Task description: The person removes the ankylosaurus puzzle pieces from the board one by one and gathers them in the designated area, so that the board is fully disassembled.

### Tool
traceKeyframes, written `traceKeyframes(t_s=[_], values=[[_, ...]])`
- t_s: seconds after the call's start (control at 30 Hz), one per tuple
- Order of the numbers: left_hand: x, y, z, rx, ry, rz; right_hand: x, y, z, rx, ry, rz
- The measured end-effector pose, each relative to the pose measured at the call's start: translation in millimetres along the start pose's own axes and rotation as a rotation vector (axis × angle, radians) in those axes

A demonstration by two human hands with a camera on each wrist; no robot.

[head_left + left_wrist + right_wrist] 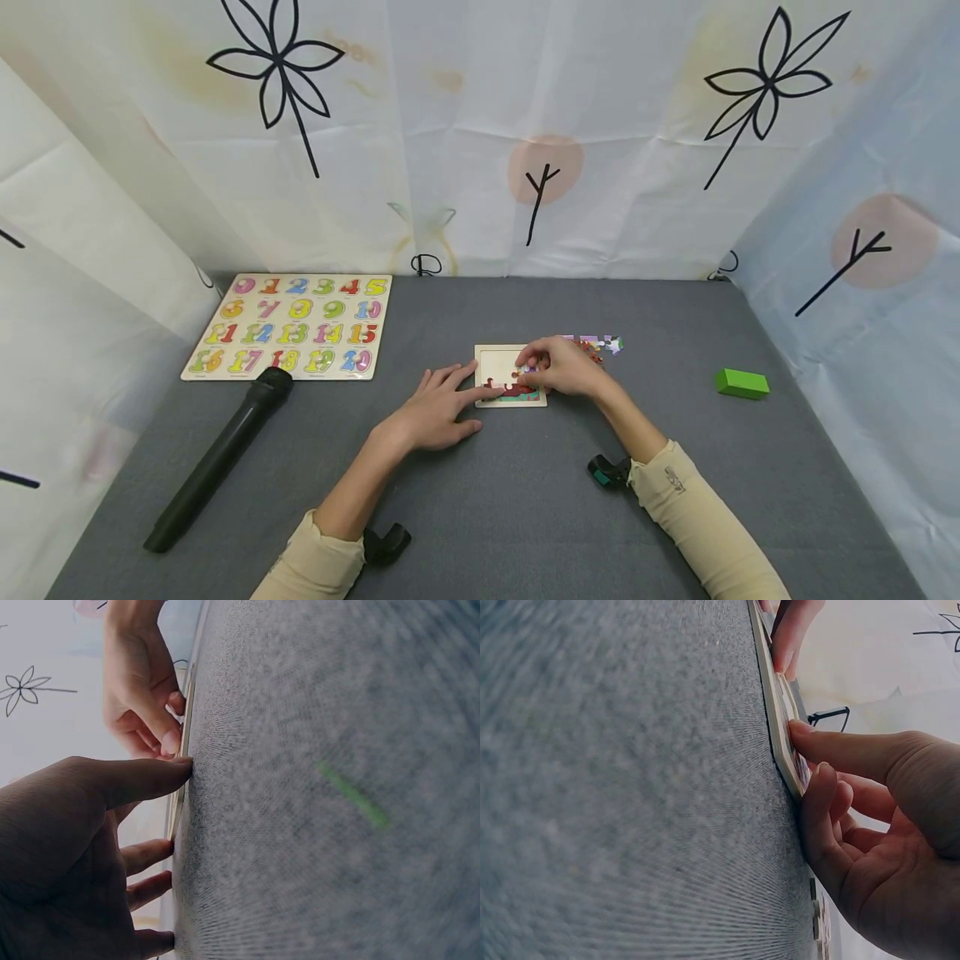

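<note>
Head view: a grey cloth-covered table (495, 517) runs back to a white fabric curtain (465, 100) printed with black line flowers. Toward the left rear lies a pale rectangular number board (288, 347) with colourful numerals from 0 to 20; the head of a long black microphone (221, 458) overlaps its front edge. Well apart on the right sits a bright green rectangular block (742, 383). Just beyond the right hand (566, 367) is a cluster of loose multicoloured jigsaw pieces (613, 344), partly covered by that hand.

Between the two hands, near the middle of the table, a small pale wooden puzzle tray (497, 360) lies flat. Dark red and teal pieces (525, 398) fill its lower part, while bare wood shows at its upper left. The right hand blocks the view of its upper right corner.

The left hand (435, 412) is spread, its fingers nearly straight; the index fingertip rests on the lower pieces and another finger touches the tray's left edge. The right hand's thumb and index finger pinch a small light-coloured puzzle piece (528, 368) over the tray, its other fingers curled; whether that piece is seated cannot be told.
</note>
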State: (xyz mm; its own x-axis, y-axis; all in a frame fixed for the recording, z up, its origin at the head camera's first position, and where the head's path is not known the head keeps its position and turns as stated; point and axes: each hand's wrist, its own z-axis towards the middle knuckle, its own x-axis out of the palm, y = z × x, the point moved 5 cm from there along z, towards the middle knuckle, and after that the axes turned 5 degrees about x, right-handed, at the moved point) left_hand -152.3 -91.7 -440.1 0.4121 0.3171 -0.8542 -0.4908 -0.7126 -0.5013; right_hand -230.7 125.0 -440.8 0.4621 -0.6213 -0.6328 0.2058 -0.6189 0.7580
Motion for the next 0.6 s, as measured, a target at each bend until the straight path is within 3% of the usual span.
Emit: traceKeyframes(t_s=[0.6], values=[[-0.1,-0.7,-0.6,0.001,-0.003,0.000,0.3,2.7,-3.2,-0.053,-0.019,-0.001]])
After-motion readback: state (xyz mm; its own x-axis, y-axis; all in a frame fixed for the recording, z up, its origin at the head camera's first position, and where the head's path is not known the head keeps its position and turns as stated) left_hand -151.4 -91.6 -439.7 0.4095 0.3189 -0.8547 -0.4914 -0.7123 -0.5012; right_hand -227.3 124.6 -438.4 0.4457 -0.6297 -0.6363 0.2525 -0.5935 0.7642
